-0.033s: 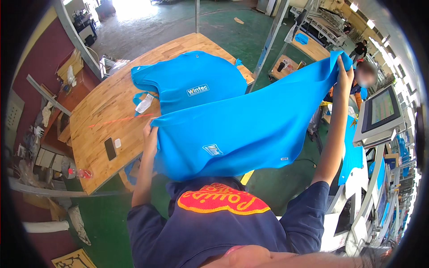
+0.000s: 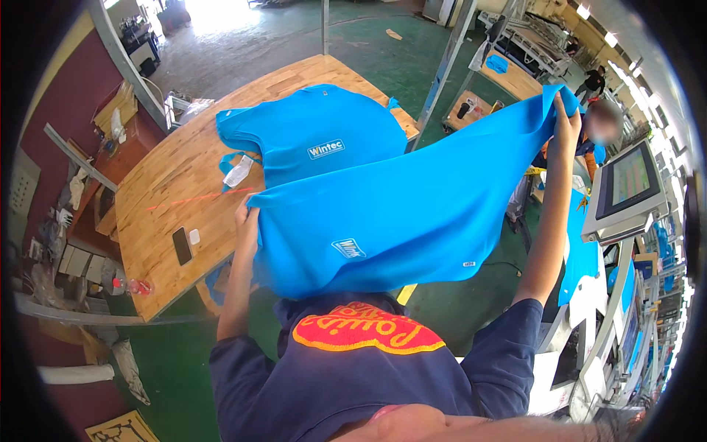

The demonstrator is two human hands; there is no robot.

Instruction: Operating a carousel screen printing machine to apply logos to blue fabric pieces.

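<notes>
Above surface [image 2: 169,184]: your left hand [image 2: 247,221], right hand [image 2: 565,125] fingers clamped on blue garment [image 2: 412,214], spread.
Done: one blue shirt [image 2: 317,132] laid flat.
Left: held one not down.

left hand [image 2: 247,221] clenched, right hand [image 2: 565,125] raised, gripping

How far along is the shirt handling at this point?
Done: one blue shirt already lies flat on the wooden table. In hand: a second blue shirt is stretched in the air, its edges pinched by the left hand and the raised right hand. Left: this one has not yet been laid down.
</notes>
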